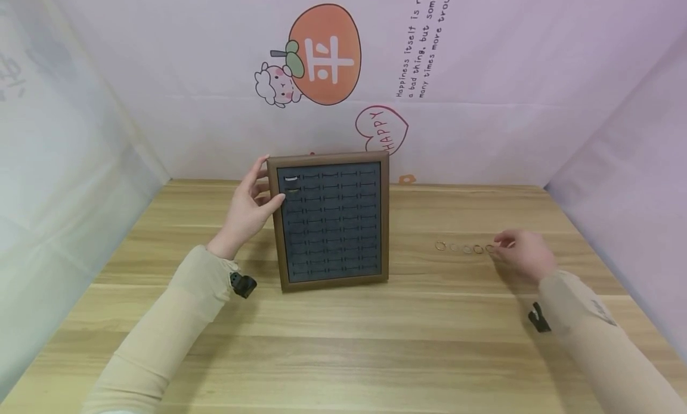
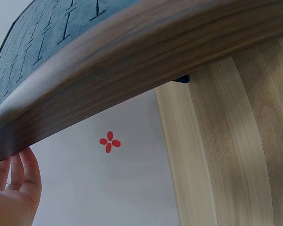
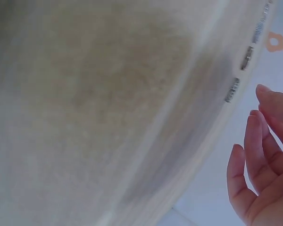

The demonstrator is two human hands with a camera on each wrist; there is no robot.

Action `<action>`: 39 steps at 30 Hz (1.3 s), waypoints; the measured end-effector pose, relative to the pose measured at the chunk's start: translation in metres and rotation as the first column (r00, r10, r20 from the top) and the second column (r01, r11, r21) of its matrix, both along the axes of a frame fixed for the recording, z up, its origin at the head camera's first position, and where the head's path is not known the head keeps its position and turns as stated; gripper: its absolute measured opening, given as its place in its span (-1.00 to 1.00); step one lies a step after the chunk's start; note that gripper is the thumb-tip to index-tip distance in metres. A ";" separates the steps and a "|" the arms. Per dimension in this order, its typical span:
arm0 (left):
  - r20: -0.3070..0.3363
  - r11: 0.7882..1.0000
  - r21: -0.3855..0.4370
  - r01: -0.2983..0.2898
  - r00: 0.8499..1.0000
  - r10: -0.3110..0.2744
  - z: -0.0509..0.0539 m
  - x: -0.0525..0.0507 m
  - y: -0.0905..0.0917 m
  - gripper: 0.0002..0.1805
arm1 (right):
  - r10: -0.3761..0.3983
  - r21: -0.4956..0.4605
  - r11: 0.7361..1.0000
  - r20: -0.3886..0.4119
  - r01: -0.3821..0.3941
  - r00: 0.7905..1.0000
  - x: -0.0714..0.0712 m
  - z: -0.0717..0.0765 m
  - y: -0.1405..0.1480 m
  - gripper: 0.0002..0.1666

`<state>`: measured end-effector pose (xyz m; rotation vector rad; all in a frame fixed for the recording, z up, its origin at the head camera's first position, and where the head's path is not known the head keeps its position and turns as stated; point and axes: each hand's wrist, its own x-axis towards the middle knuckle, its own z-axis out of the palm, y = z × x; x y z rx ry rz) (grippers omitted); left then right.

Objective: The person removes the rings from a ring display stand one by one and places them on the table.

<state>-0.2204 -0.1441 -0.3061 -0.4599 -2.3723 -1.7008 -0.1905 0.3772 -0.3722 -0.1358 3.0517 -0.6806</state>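
Note:
A ring display board (image 1: pixel 333 223) with a brown wood frame and dark grey slotted padding stands upright on the table. My left hand (image 1: pixel 249 205) grips its left edge, thumb in front and fingers round the side. In the top left slots sit a silver ring (image 1: pixel 291 178) and, below it, a gold-toned ring (image 1: pixel 292 191). Several loose rings lie in a row to the right, a gold ring (image 1: pixel 441 246) leftmost. Beside the rightmost ring (image 1: pixel 489 249) is my right hand (image 1: pixel 523 253), fingers loosely bent; the right wrist view shows nothing held between thumb and fingertips.
The wood-grain table (image 1: pixel 343 348) meets a printed white cloth backdrop (image 1: pixel 214 127) just behind the board. White cloth walls rise at left and right. Each wrist carries a small black device, such as the left strap (image 1: pixel 243 284).

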 end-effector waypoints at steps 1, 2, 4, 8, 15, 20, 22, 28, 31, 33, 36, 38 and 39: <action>0.000 1.000 -0.002 -0.002 1.000 0.002 0.000 0.000 0.000 -0.15 | -0.006 -0.008 1.000 -0.013 0.006 1.000 0.001 0.001 0.001 -0.61; 0.000 1.000 -0.004 -0.004 1.000 0.004 0.000 0.000 0.000 -0.15 | -0.010 -0.020 1.000 -0.026 0.010 1.000 0.002 0.001 0.002 -0.60; -0.001 1.000 -0.003 -0.005 1.000 0.005 0.000 0.000 0.000 -0.15 | -0.022 -0.045 0.999 -0.063 0.019 0.998 0.003 0.004 0.002 -0.60; -0.001 1.000 0.000 -0.003 1.000 0.003 0.000 0.000 0.000 -0.16 | -0.026 -0.078 0.997 -0.160 0.014 0.987 0.005 0.013 -0.001 -0.61; -0.018 1.000 0.001 0.001 1.000 -0.001 -0.001 -0.001 -0.001 -0.15 | -0.069 -0.120 0.992 -0.233 0.041 0.970 0.006 0.031 -0.013 -0.58; -0.023 1.000 -0.004 0.006 1.000 -0.006 -0.001 -0.001 -0.001 -0.16 | -0.096 -0.187 0.981 -0.270 0.045 0.958 0.009 0.044 -0.031 -0.54; -0.024 1.000 -0.003 0.006 1.000 -0.007 -0.001 -0.001 0.000 -0.16 | -0.094 -0.196 0.980 -0.281 0.038 0.955 0.010 0.051 -0.040 -0.54; -0.019 1.000 0.005 0.004 1.000 -0.004 -0.001 -0.001 0.000 -0.16 | -0.067 -0.208 0.978 -0.308 0.002 0.949 0.012 0.072 -0.071 -0.56; -0.014 1.000 0.008 0.005 1.000 -0.005 -0.002 -0.001 0.000 -0.16 | -0.049 -0.221 0.975 -0.331 -0.027 0.942 0.011 0.079 -0.083 -0.59; -0.010 1.000 0.012 0.007 1.000 -0.007 -0.002 -0.001 0.000 -0.17 | -0.046 -0.244 0.969 -0.341 -0.041 0.939 0.009 0.082 -0.091 -0.61; -0.009 1.000 0.013 0.008 1.000 -0.008 -0.001 -0.001 0.000 -0.17 | -0.046 -0.291 0.955 -0.321 -0.052 0.946 0.007 0.086 -0.103 -0.62; -0.009 1.000 0.011 0.008 1.000 -0.008 -0.001 -0.001 0.000 -0.17 | -0.044 -0.326 0.944 -0.302 -0.060 0.952 0.005 0.089 -0.112 -0.62; -0.010 1.000 0.008 0.008 1.000 -0.007 -0.001 -0.001 0.000 -0.17 | -0.036 -0.335 0.940 -0.292 -0.067 0.956 0.004 0.090 -0.117 -0.62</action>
